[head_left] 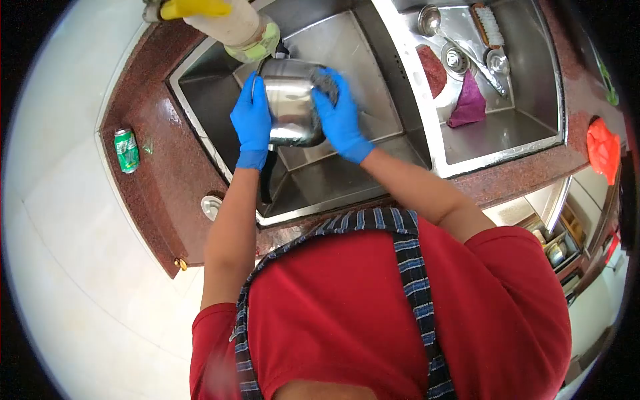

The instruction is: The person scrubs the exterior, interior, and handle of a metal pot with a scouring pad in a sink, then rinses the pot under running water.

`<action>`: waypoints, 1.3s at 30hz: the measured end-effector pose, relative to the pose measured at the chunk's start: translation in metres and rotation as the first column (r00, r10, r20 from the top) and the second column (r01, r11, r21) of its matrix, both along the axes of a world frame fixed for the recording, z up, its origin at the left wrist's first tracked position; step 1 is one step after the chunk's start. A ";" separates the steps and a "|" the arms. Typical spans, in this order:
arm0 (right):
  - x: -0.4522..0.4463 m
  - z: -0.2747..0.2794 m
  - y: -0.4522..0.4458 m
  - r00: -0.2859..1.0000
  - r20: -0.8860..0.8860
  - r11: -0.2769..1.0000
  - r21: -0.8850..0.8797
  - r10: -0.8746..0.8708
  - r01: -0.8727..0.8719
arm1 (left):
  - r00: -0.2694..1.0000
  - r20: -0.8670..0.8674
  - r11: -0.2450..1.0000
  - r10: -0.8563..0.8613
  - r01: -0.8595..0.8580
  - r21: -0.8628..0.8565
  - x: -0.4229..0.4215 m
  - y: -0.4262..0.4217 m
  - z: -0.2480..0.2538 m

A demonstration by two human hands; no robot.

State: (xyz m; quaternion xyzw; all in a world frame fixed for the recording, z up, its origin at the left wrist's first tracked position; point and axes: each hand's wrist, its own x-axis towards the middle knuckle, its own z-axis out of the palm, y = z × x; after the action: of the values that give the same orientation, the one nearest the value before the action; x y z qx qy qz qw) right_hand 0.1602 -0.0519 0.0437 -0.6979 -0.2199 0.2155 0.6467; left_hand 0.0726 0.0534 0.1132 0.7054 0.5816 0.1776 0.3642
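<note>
A shiny steel pot (288, 107) is tipped on its side over the left sink basin (373, 60). One black handle (267, 177) points down toward my body. My left hand (253, 123), in a blue glove, grips the pot by its left edge; some of the fingers are hidden behind it. Also in a blue glove, my right hand (343, 121) presses a grey steel wool scrubber (325, 85) against the pot's right side. Its fingers are bent round the scrubber.
A bottle with a yellow top (247, 33) stands at the basin's back left. The right basin (533, 113) holds a ladle (430, 21), a brush (487, 25), a purple cloth (468, 103) and a reddish-brown cloth (432, 70). A green can (126, 151) is on the left counter.
</note>
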 end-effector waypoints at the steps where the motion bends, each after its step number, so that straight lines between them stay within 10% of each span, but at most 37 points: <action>1: 0.012 -0.001 0.007 0.973 -0.232 0.999 0.035 0.019 -0.012 | 1.000 -0.013 1.000 0.004 -0.004 -0.009 -0.002 -0.002 0.000; 6: 0.078 -0.068 0.057 0.578 -0.769 0.952 0.132 0.273 -0.275 | 0.997 0.007 0.997 0.081 -0.081 -0.004 -0.001 -0.008 0.000; 10: 0.072 -0.110 0.056 0.468 -0.881 0.960 -0.062 0.076 -0.272 | 0.996 -0.035 0.996 0.087 -0.087 -0.005 0.002 -0.009 0.003; 13: 0.052 -0.073 0.031 0.744 -0.668 0.999 -0.051 -0.031 -0.005 | 0.999 -0.009 0.998 0.043 -0.043 0.035 -0.002 -0.009 0.000; 17: 0.031 0.002 -0.003 0.883 -0.464 0.995 -0.034 0.063 -0.089 | 0.999 -0.028 0.999 0.037 -0.036 0.024 0.000 -0.007 0.000; 19: 0.016 0.003 -0.010 0.993 -0.039 0.994 0.009 0.112 -0.111 | 0.999 -0.006 0.999 0.042 -0.042 0.011 0.001 -0.007 0.000; 27: 0.079 -0.066 0.073 0.825 -0.513 0.943 -0.083 0.238 -0.324 | 0.999 -0.007 0.998 0.046 -0.045 0.047 -0.003 0.000 -0.009; 33: 0.037 0.025 0.016 0.932 -0.314 0.975 -0.070 0.178 -0.210 | 0.995 -0.052 0.996 -0.085 0.085 0.005 0.005 0.018 -0.014; 35: 0.019 0.020 -0.006 0.908 0.387 0.987 -0.073 0.163 -0.146 | 0.971 -0.205 0.992 -0.121 0.113 -0.054 0.019 0.013 0.003; 39: 0.024 0.017 -0.010 0.824 0.499 0.963 -0.116 0.267 -0.242 | 0.989 -0.081 0.992 -0.125 0.126 0.011 0.015 0.009 -0.017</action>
State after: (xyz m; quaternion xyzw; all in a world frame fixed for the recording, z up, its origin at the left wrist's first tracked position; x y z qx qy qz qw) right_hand 0.1840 -0.0616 0.0612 -0.7096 -0.4689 0.1126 0.5138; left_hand 0.0877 0.0619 0.0964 0.7500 0.5488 0.1307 0.3453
